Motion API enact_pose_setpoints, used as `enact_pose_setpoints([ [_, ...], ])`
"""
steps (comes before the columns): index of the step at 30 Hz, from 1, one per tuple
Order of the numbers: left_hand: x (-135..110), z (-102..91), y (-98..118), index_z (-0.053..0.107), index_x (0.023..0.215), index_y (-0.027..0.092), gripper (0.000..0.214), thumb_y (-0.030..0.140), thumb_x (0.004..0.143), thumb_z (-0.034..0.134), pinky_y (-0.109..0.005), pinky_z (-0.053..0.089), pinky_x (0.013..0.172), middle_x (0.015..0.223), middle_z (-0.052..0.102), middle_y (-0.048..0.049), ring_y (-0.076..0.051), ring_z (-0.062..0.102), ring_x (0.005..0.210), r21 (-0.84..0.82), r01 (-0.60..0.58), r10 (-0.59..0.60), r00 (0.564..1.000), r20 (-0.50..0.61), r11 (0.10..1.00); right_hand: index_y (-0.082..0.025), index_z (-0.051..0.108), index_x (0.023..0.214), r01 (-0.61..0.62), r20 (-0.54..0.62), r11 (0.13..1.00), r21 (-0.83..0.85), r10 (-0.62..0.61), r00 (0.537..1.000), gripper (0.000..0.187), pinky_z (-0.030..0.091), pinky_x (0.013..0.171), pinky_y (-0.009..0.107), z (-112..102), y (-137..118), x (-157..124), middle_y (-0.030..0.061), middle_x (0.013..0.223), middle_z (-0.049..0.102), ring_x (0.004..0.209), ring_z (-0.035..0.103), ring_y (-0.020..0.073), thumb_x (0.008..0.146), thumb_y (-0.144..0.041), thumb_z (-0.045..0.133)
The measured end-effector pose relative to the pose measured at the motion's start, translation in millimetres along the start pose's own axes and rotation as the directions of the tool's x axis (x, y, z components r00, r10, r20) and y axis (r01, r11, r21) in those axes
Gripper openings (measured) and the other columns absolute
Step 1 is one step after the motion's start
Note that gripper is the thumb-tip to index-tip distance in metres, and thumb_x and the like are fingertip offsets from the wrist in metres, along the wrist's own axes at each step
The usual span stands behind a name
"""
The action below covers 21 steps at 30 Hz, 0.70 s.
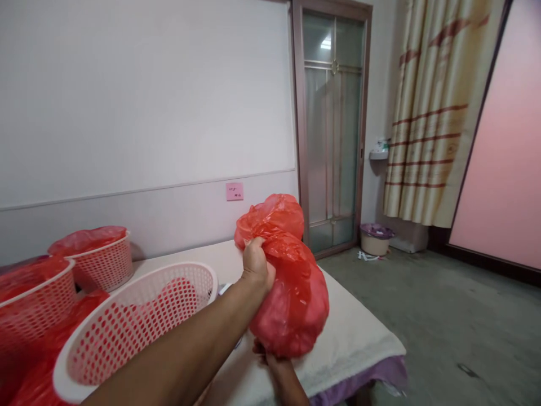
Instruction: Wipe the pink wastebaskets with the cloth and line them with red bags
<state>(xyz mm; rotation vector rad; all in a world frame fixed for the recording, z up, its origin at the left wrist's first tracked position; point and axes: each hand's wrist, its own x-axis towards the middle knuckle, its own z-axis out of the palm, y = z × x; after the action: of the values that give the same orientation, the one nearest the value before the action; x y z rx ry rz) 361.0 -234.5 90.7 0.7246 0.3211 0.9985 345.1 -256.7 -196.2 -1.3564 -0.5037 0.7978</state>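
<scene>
A filled red plastic bag (296, 299) is held over the white-topped table. My left hand (257, 262) is closed around its gathered neck, and the bag's puffed upper part (279, 217) spreads beyond the fist. Under the full end of the bag is my right hand (270, 358), touching its underside; the bag hides part of those fingers. Pinkish cloth-like contents show through the plastic, but I cannot make out what they are. Left of my arm, a pink oval plastic basket (213, 276) stands on the table, with red showing through its holes.
Two more pink baskets lined with red bags, a far one (122, 256) and a near one (63, 282), stand at the left. The table's cloth-covered edge (393, 344) lies to the right. Beyond are a glass door (333, 141) and a lined bin (374, 242) on the floor.
</scene>
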Motion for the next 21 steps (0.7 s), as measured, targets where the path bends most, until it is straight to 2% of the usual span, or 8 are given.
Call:
enact_pose_setpoints([
  [2,5.9,-6.7,-7.9,0.047,0.068,0.022,0.009,0.019,0.063,0.054,-0.029,0.047,0.075,0.063,0.056,0.0031,-0.015,0.059,0.066,0.028,-0.020,0.019,1.000,0.014,0.999,-0.019,0.058,0.078,-0.086,0.006,0.992,0.095,0.086,0.996,0.033,0.050,0.060,0.029,0.7,1.5,7.2,0.0084,0.080,0.068,0.073,0.067,0.0191,0.083,-0.051,0.053],
  [5,10.1,-25.2,-18.4,0.047,0.069,0.021,0.014,0.016,0.060,0.057,-0.024,0.043,0.069,0.062,0.054,0.0060,-0.011,0.054,0.061,0.106,-0.068,0.064,0.997,0.035,0.992,-0.022,0.056,0.075,-0.179,0.034,0.964,0.196,0.176,0.984,0.030,0.047,0.058,0.028,-3.4,0.5,14.3,0.0087,0.079,0.069,0.074,0.067,0.0205,0.075,-0.051,0.054],
  [10,10.1,-78.2,-30.4,0.052,0.071,0.020,0.011,0.021,0.064,0.060,-0.023,0.038,0.059,0.061,0.056,0.0061,-0.011,0.051,0.057,0.319,-0.093,0.081,0.995,0.050,0.943,-0.019,0.061,0.073,-0.304,0.223,0.933,0.191,0.260,0.940,0.028,0.043,0.060,0.024,-14.5,-0.6,4.5,0.0072,0.075,0.067,0.069,0.064,0.0156,0.066,-0.046,0.062],
  [13,8.0,-109.9,-32.7,0.055,0.072,0.019,0.010,0.025,0.067,0.061,-0.023,0.037,0.057,0.060,0.056,0.0062,-0.011,0.048,0.057,0.461,-0.088,0.096,0.995,0.006,0.883,-0.016,0.063,0.067,-0.361,0.367,0.929,0.084,0.308,0.878,0.034,0.039,0.057,0.023,-15.3,-1.1,-4.1,0.0045,0.068,0.064,0.059,0.058,0.0108,0.063,-0.050,0.066],
  [16,-0.2,-132.8,-32.1,0.056,0.073,0.019,0.010,0.028,0.070,0.059,-0.022,0.036,0.057,0.061,0.055,0.0066,-0.011,0.046,0.057,0.561,-0.083,0.116,0.993,-0.024,0.824,-0.015,0.063,0.062,-0.372,0.496,0.927,-0.056,0.349,0.795,0.041,0.036,0.055,0.023,-12.1,-4.2,-10.8,0.0014,0.060,0.061,0.052,0.052,0.0088,0.059,-0.056,0.071],
  [19,-15.9,-150.4,-30.8,0.056,0.074,0.019,0.010,0.029,0.073,0.056,-0.022,0.037,0.058,0.064,0.055,0.0061,-0.011,0.048,0.059,0.628,-0.080,0.107,0.994,-0.006,0.774,-0.015,0.069,0.069,-0.340,0.600,0.929,-0.144,0.356,0.717,0.044,0.041,0.061,0.025,-8.0,-8.5,-17.6,0.0014,0.064,0.064,0.057,0.055,0.0106,0.059,-0.058,0.073],
  [21,-28.5,-163.3,-30.7,0.056,0.075,0.020,0.009,0.029,0.075,0.055,-0.023,0.039,0.060,0.065,0.055,0.0058,-0.012,0.050,0.060,0.666,-0.081,0.102,0.995,0.008,0.742,-0.017,0.070,0.074,-0.292,0.628,0.931,-0.219,0.364,0.688,0.040,0.044,0.066,0.026,-5.2,-9.5,-21.5,0.0008,0.068,0.065,0.061,0.056,0.0114,0.065,-0.056,0.070],
])
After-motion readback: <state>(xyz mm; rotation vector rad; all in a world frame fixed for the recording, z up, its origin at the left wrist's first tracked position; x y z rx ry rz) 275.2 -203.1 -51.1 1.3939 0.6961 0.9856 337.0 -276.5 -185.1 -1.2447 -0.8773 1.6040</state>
